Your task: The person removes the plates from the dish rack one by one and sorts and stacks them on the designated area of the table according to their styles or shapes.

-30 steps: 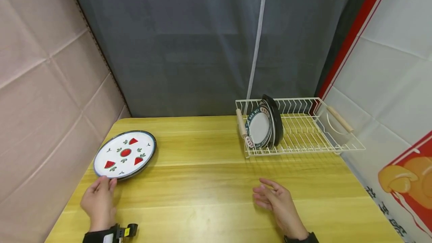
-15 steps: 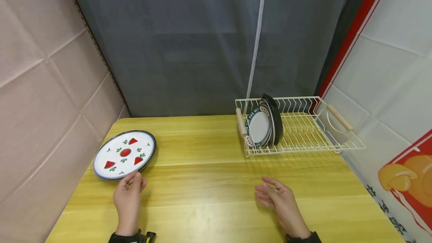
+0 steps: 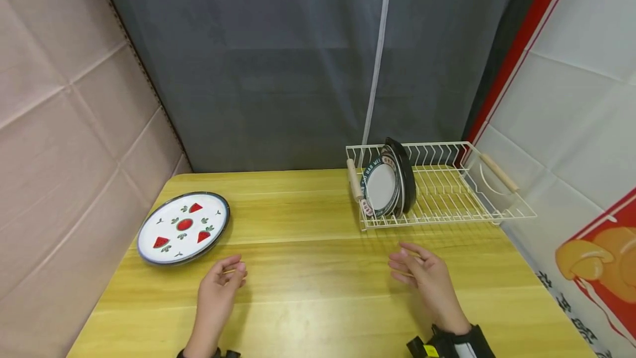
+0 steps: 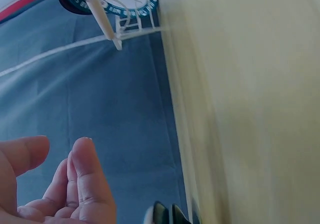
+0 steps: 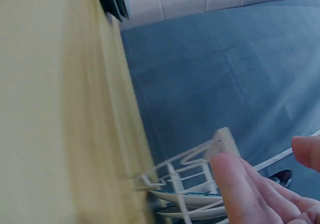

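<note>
My left hand is over the table, to the lower right of a white plate with red watermelon pictures and a dark rim. Nothing is between its loosely bent fingers, and thumb and fingertips stand apart in the left wrist view. Another dark rim shows beneath the watermelon plate. On the other side, my right hand is in front of a white wire dish rack, also holding nothing, its thumb apart from its fingers. Several plates stand on edge at the rack's left end, a black one rightmost.
The rack has wooden handles at both ends, the right handle near the white side wall. A grey curtain hangs behind the wooden table. A pale panel borders the left side.
My left hand has slid right along the front rim of the watermelon plate and come away from it. The right hand has moved slightly forward and right. Plates and rack stay put.
</note>
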Demonstrator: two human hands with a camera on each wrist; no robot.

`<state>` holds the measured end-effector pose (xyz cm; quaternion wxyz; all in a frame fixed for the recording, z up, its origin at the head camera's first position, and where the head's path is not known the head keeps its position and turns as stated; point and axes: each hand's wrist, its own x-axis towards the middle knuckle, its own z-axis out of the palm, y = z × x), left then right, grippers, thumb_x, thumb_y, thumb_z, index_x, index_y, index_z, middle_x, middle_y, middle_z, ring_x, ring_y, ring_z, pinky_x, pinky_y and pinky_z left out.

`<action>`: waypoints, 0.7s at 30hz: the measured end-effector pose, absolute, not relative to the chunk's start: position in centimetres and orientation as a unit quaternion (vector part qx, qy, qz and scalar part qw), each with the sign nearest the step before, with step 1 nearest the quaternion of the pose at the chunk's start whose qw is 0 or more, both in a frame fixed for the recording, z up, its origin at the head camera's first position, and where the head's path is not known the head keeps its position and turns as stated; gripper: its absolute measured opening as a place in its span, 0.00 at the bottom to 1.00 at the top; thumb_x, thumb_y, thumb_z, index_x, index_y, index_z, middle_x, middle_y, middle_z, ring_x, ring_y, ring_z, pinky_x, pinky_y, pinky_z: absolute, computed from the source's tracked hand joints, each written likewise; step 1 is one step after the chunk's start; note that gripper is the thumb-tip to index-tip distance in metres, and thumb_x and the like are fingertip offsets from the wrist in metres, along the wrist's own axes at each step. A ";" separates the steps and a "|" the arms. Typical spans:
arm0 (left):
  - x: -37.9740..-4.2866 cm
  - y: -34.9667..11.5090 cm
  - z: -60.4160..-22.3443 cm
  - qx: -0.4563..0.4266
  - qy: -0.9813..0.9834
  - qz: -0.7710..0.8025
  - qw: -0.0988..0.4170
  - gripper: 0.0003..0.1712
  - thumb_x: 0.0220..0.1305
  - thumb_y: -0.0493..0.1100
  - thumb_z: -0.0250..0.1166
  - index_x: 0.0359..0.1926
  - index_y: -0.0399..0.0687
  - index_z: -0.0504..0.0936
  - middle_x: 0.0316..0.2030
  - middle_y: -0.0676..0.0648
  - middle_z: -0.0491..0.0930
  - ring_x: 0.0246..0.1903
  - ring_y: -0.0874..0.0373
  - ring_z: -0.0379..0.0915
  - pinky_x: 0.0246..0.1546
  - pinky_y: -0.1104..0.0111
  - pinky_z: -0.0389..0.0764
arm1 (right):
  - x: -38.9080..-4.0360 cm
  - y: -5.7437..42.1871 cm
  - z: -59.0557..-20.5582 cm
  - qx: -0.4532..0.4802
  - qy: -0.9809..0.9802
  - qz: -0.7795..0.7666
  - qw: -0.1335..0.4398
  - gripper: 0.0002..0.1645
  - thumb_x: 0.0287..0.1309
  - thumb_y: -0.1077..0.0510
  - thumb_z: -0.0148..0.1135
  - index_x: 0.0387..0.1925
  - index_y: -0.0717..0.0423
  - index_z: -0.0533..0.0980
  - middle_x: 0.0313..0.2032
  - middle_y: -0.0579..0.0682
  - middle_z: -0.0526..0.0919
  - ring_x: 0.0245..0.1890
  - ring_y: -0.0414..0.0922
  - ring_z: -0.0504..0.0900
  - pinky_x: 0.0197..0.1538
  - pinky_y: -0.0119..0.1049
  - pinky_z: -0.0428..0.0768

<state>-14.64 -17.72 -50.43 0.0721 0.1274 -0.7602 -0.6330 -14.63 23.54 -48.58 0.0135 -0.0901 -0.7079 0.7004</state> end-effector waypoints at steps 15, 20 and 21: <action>-13.8 -14.3 -49.6 0.075 -0.751 -0.656 0.011 0.22 0.82 0.34 0.67 0.70 0.26 0.79 0.60 0.32 0.87 0.44 0.67 0.88 0.46 0.75 0.90 | -18.5 26.7 -41.5 -0.069 -0.716 0.673 0.173 0.24 0.85 0.57 0.64 0.72 0.65 0.75 0.40 0.25 0.94 0.42 0.27 0.94 0.45 0.27 0.93; -13.4 -13.8 -49.8 0.047 -0.754 -0.655 0.007 0.22 0.81 0.34 0.69 0.69 0.26 0.80 0.60 0.30 0.87 0.44 0.65 0.89 0.46 0.74 0.90 | -19.8 26.4 -40.3 -0.078 -0.724 0.652 0.212 0.25 0.83 0.58 0.66 0.72 0.67 0.77 0.40 0.25 0.93 0.41 0.26 0.93 0.45 0.28 0.94; -13.3 -13.7 -49.9 0.042 -0.755 -0.654 0.006 0.22 0.81 0.34 0.69 0.69 0.26 0.80 0.60 0.30 0.87 0.44 0.64 0.89 0.45 0.74 0.90 | -20.0 26.3 -40.2 -0.078 -0.729 0.644 0.218 0.26 0.83 0.58 0.66 0.72 0.68 0.77 0.41 0.25 0.92 0.41 0.26 0.93 0.46 0.28 0.94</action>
